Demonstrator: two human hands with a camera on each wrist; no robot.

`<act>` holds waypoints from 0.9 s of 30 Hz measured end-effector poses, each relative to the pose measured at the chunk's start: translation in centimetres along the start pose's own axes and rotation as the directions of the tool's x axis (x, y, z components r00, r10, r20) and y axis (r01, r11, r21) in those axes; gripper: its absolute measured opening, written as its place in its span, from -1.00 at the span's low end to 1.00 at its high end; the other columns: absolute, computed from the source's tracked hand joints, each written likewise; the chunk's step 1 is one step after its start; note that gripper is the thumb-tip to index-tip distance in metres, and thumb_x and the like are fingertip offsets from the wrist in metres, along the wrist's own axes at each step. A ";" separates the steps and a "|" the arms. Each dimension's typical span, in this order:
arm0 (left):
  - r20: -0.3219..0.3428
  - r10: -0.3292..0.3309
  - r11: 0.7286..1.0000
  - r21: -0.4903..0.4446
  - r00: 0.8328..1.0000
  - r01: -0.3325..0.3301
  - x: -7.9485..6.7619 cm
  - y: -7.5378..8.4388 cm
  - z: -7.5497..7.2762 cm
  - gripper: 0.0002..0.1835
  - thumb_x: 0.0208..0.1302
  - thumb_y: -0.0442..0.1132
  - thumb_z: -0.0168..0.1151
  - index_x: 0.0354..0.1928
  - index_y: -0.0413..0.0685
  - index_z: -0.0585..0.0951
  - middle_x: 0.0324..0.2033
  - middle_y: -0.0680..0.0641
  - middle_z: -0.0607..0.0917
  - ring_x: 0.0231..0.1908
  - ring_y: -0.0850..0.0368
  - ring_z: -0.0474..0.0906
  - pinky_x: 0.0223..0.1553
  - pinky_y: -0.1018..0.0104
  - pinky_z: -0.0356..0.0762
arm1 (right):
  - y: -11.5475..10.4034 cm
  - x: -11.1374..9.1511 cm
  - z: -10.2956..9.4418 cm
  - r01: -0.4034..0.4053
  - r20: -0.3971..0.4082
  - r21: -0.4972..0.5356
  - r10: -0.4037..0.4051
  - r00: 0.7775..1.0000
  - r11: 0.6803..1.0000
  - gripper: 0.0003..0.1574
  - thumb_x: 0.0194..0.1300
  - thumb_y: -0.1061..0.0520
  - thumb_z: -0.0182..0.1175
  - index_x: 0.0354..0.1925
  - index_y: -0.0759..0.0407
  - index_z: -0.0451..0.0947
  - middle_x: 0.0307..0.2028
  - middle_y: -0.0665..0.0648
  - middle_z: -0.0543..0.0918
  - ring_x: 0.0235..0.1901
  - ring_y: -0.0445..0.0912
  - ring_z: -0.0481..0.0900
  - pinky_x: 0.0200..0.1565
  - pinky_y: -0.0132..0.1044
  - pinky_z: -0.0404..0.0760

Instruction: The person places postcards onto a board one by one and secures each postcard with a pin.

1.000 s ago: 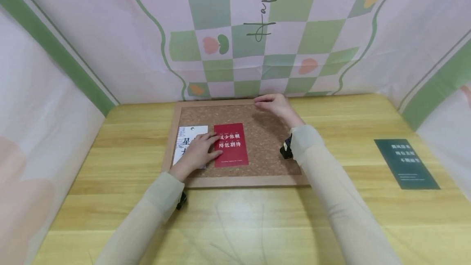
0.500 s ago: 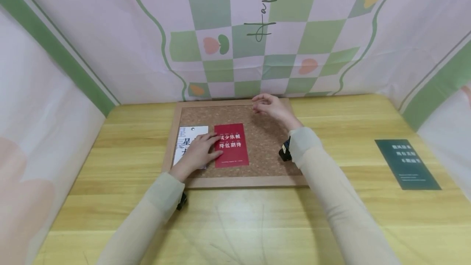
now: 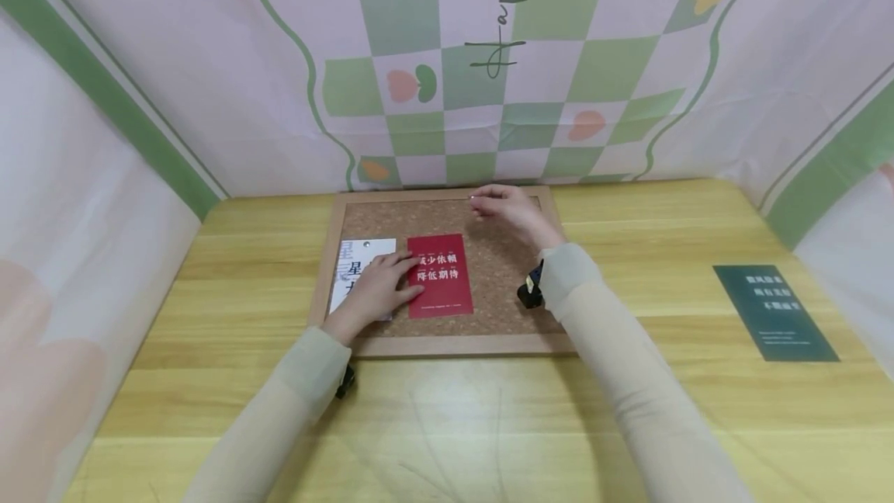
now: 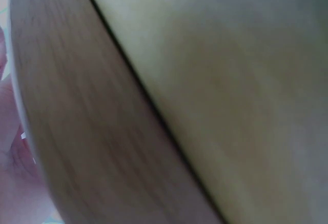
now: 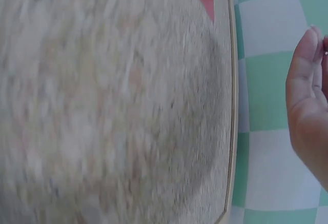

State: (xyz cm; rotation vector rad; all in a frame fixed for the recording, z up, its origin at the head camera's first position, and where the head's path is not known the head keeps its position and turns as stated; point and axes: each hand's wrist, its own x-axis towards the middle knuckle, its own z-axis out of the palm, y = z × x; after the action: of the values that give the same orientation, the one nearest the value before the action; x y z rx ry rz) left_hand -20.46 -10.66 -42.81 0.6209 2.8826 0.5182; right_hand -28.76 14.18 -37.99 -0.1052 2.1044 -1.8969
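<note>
A red card point(image 3: 447, 293) with white characters lies upright on the framed cork board point(image 3: 506, 293) in the head view. My left hand point(image 3: 377, 286) rests across it, fingers spread and touching its left side, while the palm covers part of a white card point(image 3: 344, 286). A round silver pushpin point(image 3: 366, 244) sits at the white card's top. Above the upper part of the board, my right hand point(image 3: 513, 214) pinches a tiny shiny thumbtack point(image 3: 472, 197) between thumb and fingertips; the fingers mostly hide it. In the right wrist view the right hand point(image 5: 310, 96) is at the right edge.
A dark green card point(image 3: 775, 313) lies on the wooden table point(image 3: 663, 379), right of the board. The board's wooden frame point(image 3: 454, 345) fills much of the left wrist view. Behind the board hangs a checkered cloth point(image 3: 475, 123), with more cloth at both sides.
My right hand has shifted slightly left and lower, towards the red card, and turned so that the tiny shiny thumbtack shows at its fingertips. My left hand stays on the cards.
</note>
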 end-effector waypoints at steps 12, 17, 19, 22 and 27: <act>0.008 0.002 1.000 -0.004 1.000 -0.002 -0.1 0.0 -0.2 -0.38 0.33 0.07 0.14 0.36 0.00 0.37 0.40 -0.14 0.30 0.36 -0.20 0.24 0.39 -0.08 0.21 | 0.6 0.3 1.9 -0.055 0.029 0.061 0.054 0.998 0.997 -0.50 0.43 0.25 -0.01 0.21 0.57 0.31 -0.28 0.09 0.63 -0.38 -0.28 0.58 -0.30 -0.52 0.59; 0.010 0.001 1.000 -0.006 1.000 -0.001 -0.1 0.0 -0.2 -0.39 0.33 0.07 0.14 0.35 0.00 0.38 0.40 -0.15 0.31 0.35 -0.20 0.25 0.38 -0.08 0.23 | 1.1 0.5 3.0 -0.128 0.028 0.044 0.127 0.992 0.991 -0.51 0.41 0.24 0.03 0.22 0.49 0.35 -0.24 0.13 0.64 -0.39 -0.32 0.61 -0.28 -0.56 0.62; 0.010 0.002 1.000 -0.005 1.000 -0.002 -0.1 0.0 -0.2 -0.39 0.33 0.07 0.14 0.35 0.00 0.37 0.40 -0.15 0.30 0.35 -0.20 0.25 0.38 -0.09 0.23 | 1.3 0.6 3.5 -0.165 0.022 0.060 0.164 0.986 0.985 -0.51 0.41 0.24 0.03 0.22 0.48 0.35 -0.30 0.07 0.64 -0.42 -0.34 0.61 -0.29 -0.57 0.62; 0.011 0.006 1.000 -0.006 1.000 -0.006 -0.1 0.0 -0.2 -0.39 0.34 0.06 0.14 0.35 -0.01 0.37 0.40 -0.16 0.30 0.35 -0.21 0.24 0.38 -0.08 0.22 | 1.6 0.7 4.2 -0.206 0.009 0.091 0.206 0.979 0.974 -0.52 0.40 0.27 0.04 0.22 0.47 0.36 -0.39 -0.01 0.62 -0.45 -0.33 0.61 -0.30 -0.58 0.63; 0.019 0.012 1.000 0.002 1.000 -0.012 0.0 0.0 -0.3 -0.40 0.35 0.07 0.12 0.36 -0.01 0.36 0.41 -0.16 0.29 0.35 -0.21 0.24 0.38 -0.07 0.21 | 1.9 0.8 5.3 -0.227 -0.004 0.083 0.228 0.974 0.970 -0.55 0.39 0.28 0.04 0.19 0.49 0.39 -0.39 0.01 0.61 -0.46 -0.33 0.60 -0.32 -0.59 0.62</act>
State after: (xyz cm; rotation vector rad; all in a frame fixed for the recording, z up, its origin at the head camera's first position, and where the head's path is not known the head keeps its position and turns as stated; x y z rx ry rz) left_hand -20.48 -10.72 -42.55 0.6405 2.8640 0.5076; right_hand -27.79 9.08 -40.38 0.1620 1.9491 -1.8472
